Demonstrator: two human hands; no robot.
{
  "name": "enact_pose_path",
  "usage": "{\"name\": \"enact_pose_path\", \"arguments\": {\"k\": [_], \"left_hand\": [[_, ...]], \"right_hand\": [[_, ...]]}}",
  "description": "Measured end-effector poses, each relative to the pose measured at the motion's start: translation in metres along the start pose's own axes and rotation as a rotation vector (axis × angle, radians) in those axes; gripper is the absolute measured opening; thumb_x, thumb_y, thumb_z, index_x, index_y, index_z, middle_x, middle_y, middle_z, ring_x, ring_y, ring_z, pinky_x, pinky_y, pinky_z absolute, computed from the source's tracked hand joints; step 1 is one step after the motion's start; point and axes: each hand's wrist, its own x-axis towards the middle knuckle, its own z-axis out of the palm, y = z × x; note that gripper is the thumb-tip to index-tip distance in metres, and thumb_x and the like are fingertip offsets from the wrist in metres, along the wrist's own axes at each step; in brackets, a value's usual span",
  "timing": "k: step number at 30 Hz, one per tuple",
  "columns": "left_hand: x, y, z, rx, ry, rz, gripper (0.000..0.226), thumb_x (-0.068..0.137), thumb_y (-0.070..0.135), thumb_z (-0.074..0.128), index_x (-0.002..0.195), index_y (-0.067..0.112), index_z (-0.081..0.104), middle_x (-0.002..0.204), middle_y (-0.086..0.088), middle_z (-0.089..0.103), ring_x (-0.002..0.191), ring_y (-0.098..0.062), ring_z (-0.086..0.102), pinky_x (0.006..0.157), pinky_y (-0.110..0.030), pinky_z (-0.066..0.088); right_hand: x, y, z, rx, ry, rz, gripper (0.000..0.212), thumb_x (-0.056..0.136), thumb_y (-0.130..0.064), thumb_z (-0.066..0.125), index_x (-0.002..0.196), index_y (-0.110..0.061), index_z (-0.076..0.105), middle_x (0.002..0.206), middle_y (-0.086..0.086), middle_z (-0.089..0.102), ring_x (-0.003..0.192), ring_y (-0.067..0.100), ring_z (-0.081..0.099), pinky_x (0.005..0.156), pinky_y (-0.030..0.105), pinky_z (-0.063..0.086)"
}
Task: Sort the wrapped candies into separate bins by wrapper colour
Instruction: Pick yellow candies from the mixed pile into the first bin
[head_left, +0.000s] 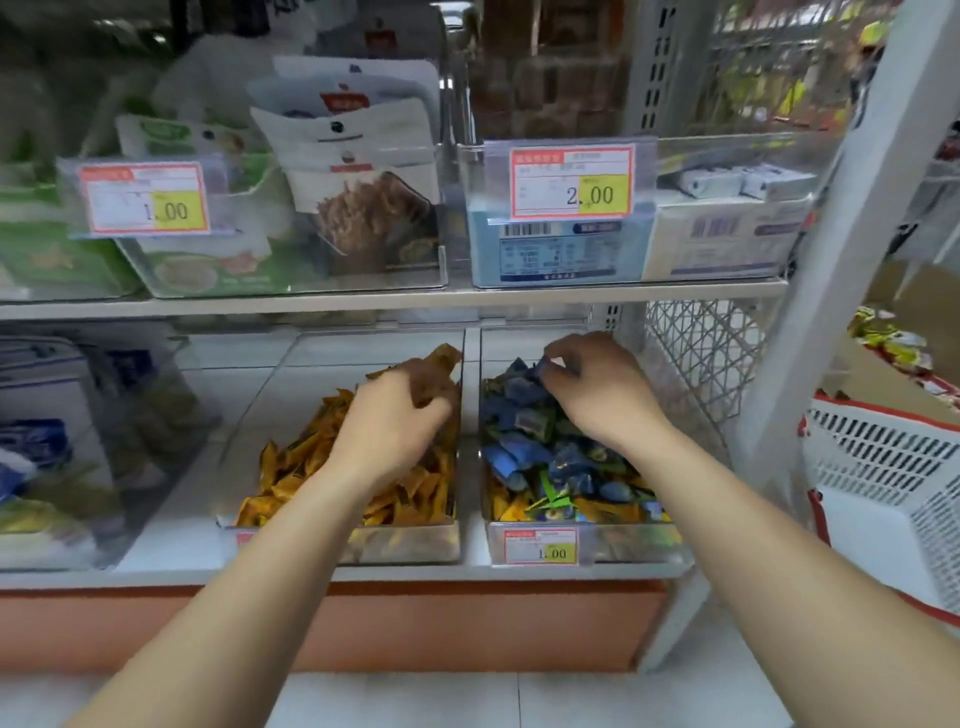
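Note:
Two clear bins stand side by side on the lower shelf. The left bin (405, 545) holds orange-wrapped candies (291, 467). The right bin (634, 543) holds mostly blue-wrapped candies (511, 415), with some green and orange ones (558, 501) near its front. My left hand (400, 421) is over the left bin, its fingers curled round a bunch of orange candies (441, 364). My right hand (597, 387) reaches into the back of the right bin and pinches a blue candy (543, 366).
A price tag (540, 545) clips to the right bin's front. The upper shelf (395, 299) carries clear bins of packaged goods with price tags. A white and red shopping basket (883, 499) sits at the right. Blue and white packages (36, 415) fill the lower left.

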Motion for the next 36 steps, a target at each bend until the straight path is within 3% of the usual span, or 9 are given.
{"name": "enact_pose_path", "arguments": {"k": [4, 8, 13, 18, 20, 24, 31, 33, 36], "left_hand": [[-0.038, -0.059, -0.05, 0.118, 0.131, -0.084, 0.023, 0.089, 0.026, 0.066, 0.111, 0.02, 0.07, 0.105, 0.0, 0.073, 0.099, -0.022, 0.067, 0.086, -0.037, 0.053], [-0.051, -0.106, -0.084, 0.146, 0.275, -0.159, 0.029, 0.089, 0.02, 0.065, 0.117, 0.018, 0.065, 0.11, -0.001, 0.068, 0.099, -0.02, 0.064, 0.088, -0.039, 0.052], [-0.06, -0.148, -0.087, 0.079, 0.253, -0.305, 0.047, 0.091, 0.021, 0.066, 0.135, 0.011, 0.054, 0.129, -0.007, 0.062, 0.108, -0.021, 0.06, 0.094, -0.034, 0.046], [-0.059, -0.163, -0.08, 0.036, 0.173, -0.381, 0.036, 0.095, 0.019, 0.059, 0.131, 0.015, 0.06, 0.12, -0.008, 0.069, 0.112, -0.029, 0.062, 0.099, -0.04, 0.049], [-0.059, -0.165, -0.078, 0.013, 0.166, -0.393, 0.032, 0.096, 0.018, 0.056, 0.127, 0.019, 0.061, 0.117, -0.006, 0.07, 0.109, -0.029, 0.064, 0.096, -0.043, 0.05], [-0.058, -0.171, -0.079, -0.044, 0.133, -0.38, 0.028, 0.095, 0.021, 0.06, 0.123, 0.024, 0.063, 0.112, 0.0, 0.071, 0.105, -0.024, 0.065, 0.094, -0.043, 0.053], [-0.062, -0.174, -0.083, -0.106, 0.039, -0.284, 0.036, 0.093, 0.029, 0.065, 0.128, 0.03, 0.06, 0.112, 0.018, 0.07, 0.085, -0.008, 0.069, 0.09, -0.041, 0.055], [-0.064, -0.175, -0.084, -0.124, 0.019, -0.273, 0.038, 0.093, 0.029, 0.065, 0.131, 0.031, 0.059, 0.116, 0.019, 0.069, 0.085, -0.006, 0.069, 0.089, -0.041, 0.056], [-0.067, -0.175, -0.086, -0.14, 0.001, -0.244, 0.042, 0.094, 0.027, 0.064, 0.135, 0.031, 0.057, 0.122, 0.019, 0.066, 0.086, -0.003, 0.068, 0.086, -0.042, 0.057]], "right_hand": [[-0.016, -0.049, 0.026, -0.001, -0.152, -0.16, 0.027, 0.087, -0.044, 0.058, 0.109, -0.033, 0.07, 0.114, -0.004, 0.064, 0.101, 0.014, 0.058, 0.083, 0.031, 0.048], [-0.018, -0.102, 0.076, 0.04, -0.302, -0.299, 0.028, 0.092, -0.045, 0.055, 0.111, -0.032, 0.07, 0.115, -0.011, 0.068, 0.101, 0.009, 0.06, 0.078, 0.027, 0.046], [0.008, -0.159, 0.151, 0.047, -0.515, -0.356, 0.027, 0.091, -0.043, 0.059, 0.111, -0.027, 0.068, 0.117, -0.003, 0.064, 0.107, 0.018, 0.059, 0.083, 0.03, 0.047], [0.02, -0.177, 0.207, -0.322, -0.806, -0.515, 0.069, 0.085, -0.073, 0.051, 0.143, -0.038, 0.045, 0.149, -0.006, 0.049, 0.132, 0.021, 0.048, 0.103, 0.034, 0.043], [0.023, -0.165, 0.211, -0.382, -0.774, -0.531, 0.07, 0.081, -0.079, 0.046, 0.141, -0.041, 0.046, 0.148, -0.008, 0.049, 0.131, 0.02, 0.048, 0.097, 0.032, 0.044], [0.028, -0.135, 0.194, -0.434, -0.624, -0.565, 0.041, 0.081, -0.065, 0.046, 0.105, -0.037, 0.064, 0.111, -0.01, 0.067, 0.094, 0.015, 0.062, 0.067, 0.031, 0.053], [0.041, -0.14, 0.179, -0.58, -0.509, -0.506, 0.023, 0.088, -0.046, 0.055, 0.102, -0.035, 0.07, 0.11, -0.006, 0.065, 0.095, 0.019, 0.063, 0.074, 0.035, 0.055], [0.045, -0.155, 0.188, -0.414, -0.528, -0.496, 0.019, 0.086, -0.04, 0.058, 0.088, -0.028, 0.072, 0.101, -0.004, 0.068, 0.087, 0.017, 0.063, 0.073, 0.035, 0.056], [0.038, -0.173, 0.205, -0.183, -0.707, -0.51, 0.015, 0.088, -0.031, 0.065, 0.099, -0.03, 0.075, 0.102, -0.011, 0.071, 0.091, 0.008, 0.064, 0.08, 0.028, 0.053]]}}
